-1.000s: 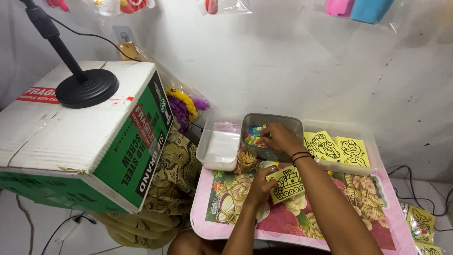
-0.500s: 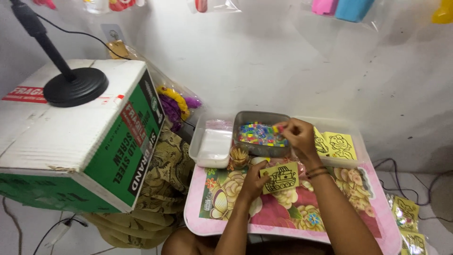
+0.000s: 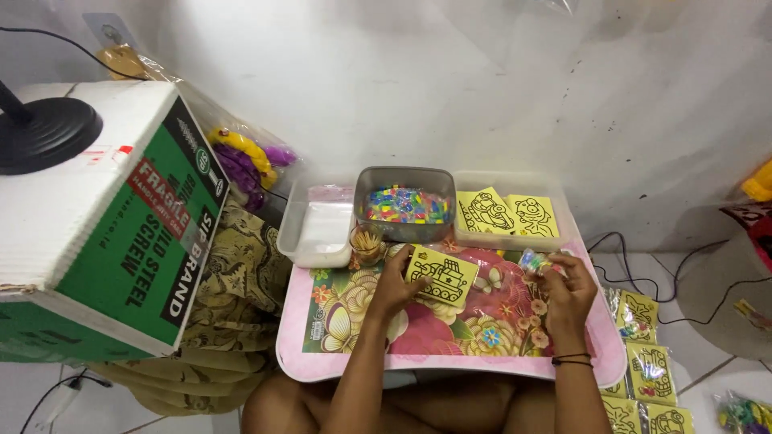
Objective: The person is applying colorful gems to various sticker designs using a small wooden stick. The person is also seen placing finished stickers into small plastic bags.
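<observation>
My left hand holds a yellow card with a black line drawing above a small pink table with a floral top. My right hand sits to the right of the card and pinches a small clear packet of coloured bits. Just behind my hands stands a grey tub of mixed coloured pieces. A clear tray to its right holds two more yellow cards.
A clear tray with plastic bags and a small cup of sticks stand at the table's back left. A large green and white cardboard box with a black lamp base fills the left. Packed yellow cards lie on the floor right.
My right hand has come back from the grey tub toward me with a small packet. The left hand keeps the yellow card. The camera view has shifted left and closer.
</observation>
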